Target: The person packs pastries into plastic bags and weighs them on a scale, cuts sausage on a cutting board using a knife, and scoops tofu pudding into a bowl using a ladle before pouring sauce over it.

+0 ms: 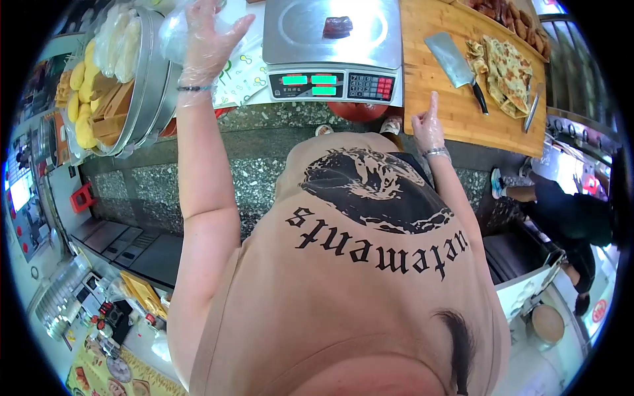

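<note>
My left hand, in a clear plastic glove, reaches to the top edge with the thumb spread away; some fingertips are cut off. Beside it are a clear plastic bag and white printed bags. A dark reddish-brown piece of meat lies on the steel pan of a digital scale. My right hand, also gloved, is held by the near edge of a wooden cutting board, index finger stretched out, holding nothing visible. On the board lie a cleaver and browned flatbread.
At the left a large round metal container holds yellow buns and bagged food. Browned meat pieces fill a tray at the top right. A long metal tool lies at the board's right edge. Another person is at the right.
</note>
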Action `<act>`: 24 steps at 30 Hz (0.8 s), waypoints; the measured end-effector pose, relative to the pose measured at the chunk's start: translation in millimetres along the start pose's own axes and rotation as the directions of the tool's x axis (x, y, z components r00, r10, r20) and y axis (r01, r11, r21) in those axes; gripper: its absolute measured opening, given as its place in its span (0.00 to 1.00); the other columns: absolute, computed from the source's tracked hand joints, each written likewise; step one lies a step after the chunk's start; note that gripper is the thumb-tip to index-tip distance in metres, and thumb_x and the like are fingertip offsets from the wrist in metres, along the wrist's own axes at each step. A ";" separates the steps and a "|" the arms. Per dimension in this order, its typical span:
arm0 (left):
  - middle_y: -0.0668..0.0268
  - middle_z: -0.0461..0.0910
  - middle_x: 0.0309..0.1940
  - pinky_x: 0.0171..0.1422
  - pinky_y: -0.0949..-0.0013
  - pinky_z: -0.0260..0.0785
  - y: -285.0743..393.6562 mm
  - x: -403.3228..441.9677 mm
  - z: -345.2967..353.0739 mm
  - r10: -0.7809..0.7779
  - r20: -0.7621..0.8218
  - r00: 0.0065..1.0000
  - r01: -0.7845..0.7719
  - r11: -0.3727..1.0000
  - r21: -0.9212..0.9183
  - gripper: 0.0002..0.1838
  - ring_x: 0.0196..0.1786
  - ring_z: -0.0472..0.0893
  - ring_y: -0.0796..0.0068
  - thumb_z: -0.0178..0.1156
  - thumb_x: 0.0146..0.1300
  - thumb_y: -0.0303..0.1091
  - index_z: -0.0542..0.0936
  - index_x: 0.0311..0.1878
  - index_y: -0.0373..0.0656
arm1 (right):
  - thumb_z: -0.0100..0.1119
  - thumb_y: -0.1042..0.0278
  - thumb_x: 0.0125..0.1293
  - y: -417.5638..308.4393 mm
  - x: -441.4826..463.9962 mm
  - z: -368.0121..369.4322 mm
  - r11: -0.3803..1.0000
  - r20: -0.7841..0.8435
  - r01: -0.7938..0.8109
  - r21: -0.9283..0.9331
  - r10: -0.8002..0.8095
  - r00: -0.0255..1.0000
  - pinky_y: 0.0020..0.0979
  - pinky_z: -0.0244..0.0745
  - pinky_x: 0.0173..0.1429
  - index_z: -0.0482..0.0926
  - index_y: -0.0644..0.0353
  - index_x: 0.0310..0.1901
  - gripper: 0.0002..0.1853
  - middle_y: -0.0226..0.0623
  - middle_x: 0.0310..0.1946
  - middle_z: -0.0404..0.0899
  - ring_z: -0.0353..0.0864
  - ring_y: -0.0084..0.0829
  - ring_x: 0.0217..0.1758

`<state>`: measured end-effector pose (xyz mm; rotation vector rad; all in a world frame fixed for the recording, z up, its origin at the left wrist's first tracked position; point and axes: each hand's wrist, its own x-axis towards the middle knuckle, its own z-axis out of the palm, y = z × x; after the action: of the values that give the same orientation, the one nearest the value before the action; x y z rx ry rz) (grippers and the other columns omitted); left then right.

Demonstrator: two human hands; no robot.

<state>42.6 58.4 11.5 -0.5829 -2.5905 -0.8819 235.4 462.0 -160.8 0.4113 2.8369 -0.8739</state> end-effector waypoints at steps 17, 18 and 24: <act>0.51 0.67 0.57 0.69 0.57 0.60 13.7 -28.2 50.1 -0.068 0.139 0.988 0.092 0.980 -0.178 0.38 0.61 0.67 0.53 0.68 0.53 0.40 0.66 0.67 0.41 | 0.54 0.72 0.61 -6.5 0.2 -6.6 0.997 0.023 -0.046 0.058 0.045 0.999 0.44 0.74 0.34 0.43 0.55 0.75 0.43 0.48 0.24 0.78 0.79 0.48 0.27; 0.52 0.67 0.58 0.70 0.57 0.59 25.0 -32.8 54.3 -0.031 0.123 0.992 0.058 0.974 -0.221 0.37 0.62 0.66 0.53 0.66 0.54 0.38 0.66 0.67 0.41 | 0.53 0.72 0.61 -14.3 8.5 -9.7 0.996 0.061 0.070 0.047 -0.073 0.995 0.46 0.74 0.34 0.48 0.54 0.74 0.39 0.49 0.24 0.78 0.79 0.49 0.27; 0.57 0.68 0.52 0.55 0.64 0.71 72.3 -100.4 103.3 -0.274 0.255 0.927 0.358 0.849 -0.389 0.43 0.47 0.73 0.69 0.64 0.58 0.29 0.52 0.74 0.41 | 0.50 0.70 0.61 -164.8 64.4 -18.8 0.969 0.362 0.246 -0.002 -0.228 0.904 0.49 0.73 0.49 0.45 0.46 0.75 0.41 0.60 0.38 0.80 0.81 0.55 0.42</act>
<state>144.4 149.5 -74.1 -0.3595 -2.7196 -1.6099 123.5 356.0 -72.0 -0.1004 2.5877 -0.8204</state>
